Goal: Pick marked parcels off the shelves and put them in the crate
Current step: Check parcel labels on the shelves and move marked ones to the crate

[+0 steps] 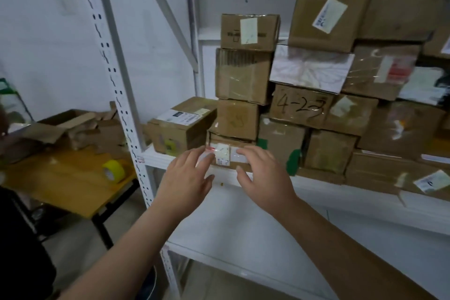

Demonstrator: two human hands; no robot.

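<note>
A flat cardboard parcel with a white label and a red mark lies at the bottom of a stack on the white shelf. My left hand reaches its left front corner, fingers straight and touching the label. At the parcel's right front is my right hand, fingers spread over the label and thumb below the edge. Neither hand has closed round it. Three brown boxes are piled on top of the parcel. No crate is in view.
More cardboard parcels fill the shelf to the right, one marked 4-23. A labelled box sits left of the stack. Beyond the shelf upright, a yellow table holds a roll of yellow tape and torn cartons.
</note>
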